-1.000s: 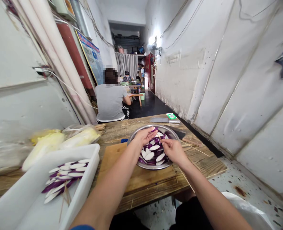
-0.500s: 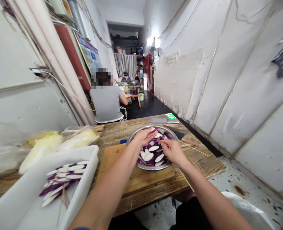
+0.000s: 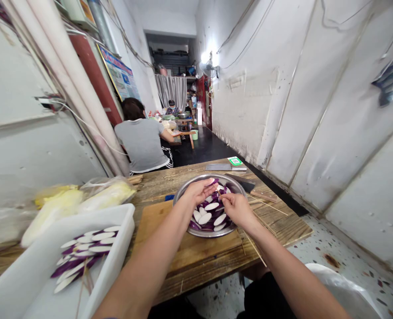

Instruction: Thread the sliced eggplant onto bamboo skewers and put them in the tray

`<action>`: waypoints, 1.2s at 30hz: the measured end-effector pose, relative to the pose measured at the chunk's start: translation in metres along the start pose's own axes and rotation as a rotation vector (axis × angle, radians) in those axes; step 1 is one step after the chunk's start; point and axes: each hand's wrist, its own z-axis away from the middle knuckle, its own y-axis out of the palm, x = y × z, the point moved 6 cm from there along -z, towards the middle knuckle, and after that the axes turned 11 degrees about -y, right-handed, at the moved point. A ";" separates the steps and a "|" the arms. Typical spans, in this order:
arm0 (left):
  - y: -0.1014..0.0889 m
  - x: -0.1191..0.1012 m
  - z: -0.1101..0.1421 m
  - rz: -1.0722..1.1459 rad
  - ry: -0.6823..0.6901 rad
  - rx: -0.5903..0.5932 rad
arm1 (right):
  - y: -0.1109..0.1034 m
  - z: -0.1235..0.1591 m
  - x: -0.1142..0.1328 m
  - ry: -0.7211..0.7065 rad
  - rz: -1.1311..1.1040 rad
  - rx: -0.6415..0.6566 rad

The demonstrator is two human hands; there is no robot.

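Note:
A metal bowl (image 3: pixel 210 234) full of purple-skinned, white-fleshed eggplant slices (image 3: pixel 205 219) stands partly on the wooden cutting board (image 3: pixel 156 226). Over its far side, my left hand (image 3: pixel 198 192) pinches an eggplant slice (image 3: pixel 214 181) between thumb and fingers. Closed fingers of my right hand (image 3: pixel 238 209) grip a thin bamboo skewer (image 3: pixel 219 192), its tip pointing at that slice. Whether the tip has gone into the slice is too small to tell. On my left, a white plastic tub (image 3: pixel 129 221) contains skewered eggplant slices (image 3: pixel 83 250) with their sticks toward me.
Beyond the bowl lie a metal cleaver (image 3: pixel 218 167) and a wooden-handled knife (image 3: pixel 265 196). Loose skewers (image 3: pixel 256 250) rest right of the bowl. Bagged pale yellow food (image 3: pixel 106 195) sits behind the tub. Ahead, a person in a grey shirt (image 3: pixel 141 144) sits at another table.
The view has shifted slightly. Both hands stay over the bowl, with the slice and the skewer held almost as before.

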 end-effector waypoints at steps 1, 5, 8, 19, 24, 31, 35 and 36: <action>0.000 0.000 0.000 -0.004 0.004 0.002 | 0.001 0.000 -0.001 -0.003 0.010 0.004; 0.002 0.000 0.001 -0.035 0.025 0.020 | 0.003 -0.001 -0.003 0.019 0.040 0.007; 0.004 0.000 0.002 -0.052 0.031 0.029 | 0.004 -0.002 -0.003 0.030 0.053 0.014; 0.007 0.006 0.002 -0.093 -0.034 0.062 | 0.005 -0.001 -0.004 0.060 0.050 0.028; 0.007 0.007 0.003 -0.064 -0.062 0.063 | 0.003 -0.001 0.001 0.080 0.066 0.039; 0.009 0.007 0.006 -0.067 -0.066 0.069 | 0.002 -0.001 0.003 0.080 0.113 0.055; 0.009 0.007 0.007 -0.065 -0.072 0.065 | 0.003 0.000 0.002 0.074 0.127 0.048; 0.009 0.007 0.007 -0.068 -0.078 0.064 | 0.003 0.000 0.003 0.069 0.129 0.044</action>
